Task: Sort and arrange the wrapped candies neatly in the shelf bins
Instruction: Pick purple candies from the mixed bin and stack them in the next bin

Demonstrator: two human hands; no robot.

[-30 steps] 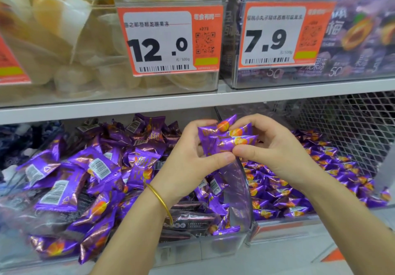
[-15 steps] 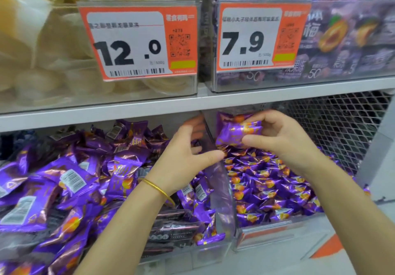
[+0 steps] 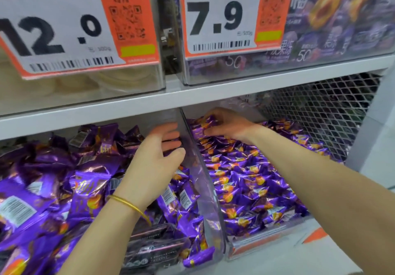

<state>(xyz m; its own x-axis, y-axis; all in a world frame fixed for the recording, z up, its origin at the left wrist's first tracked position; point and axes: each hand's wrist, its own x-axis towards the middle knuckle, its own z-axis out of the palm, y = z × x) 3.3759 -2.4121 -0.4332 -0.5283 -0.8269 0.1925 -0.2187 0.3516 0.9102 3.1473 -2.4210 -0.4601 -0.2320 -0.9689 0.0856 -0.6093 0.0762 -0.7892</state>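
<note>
My right hand point(image 3: 229, 125) curled round a few purple candies point(image 3: 202, 123) at the 12 o'clock end of the right bin point(image 3: 256, 243), low against the pile point(image 3: 245, 185) there. My left hand point(image 3: 154, 161), at 8 o'clock from it, hovered with fingers loosely spread and held nothing, over the larger packs point(image 3: 81, 185) in the left bin point(image 3: 210, 200), just beside its clear 3 o'clock wall. A gold bracelet point(image 3: 128, 203) circled that wrist. Tags above read 12.0 point(image 3: 53, 31) and 7.9 point(image 3: 214, 18).
</note>
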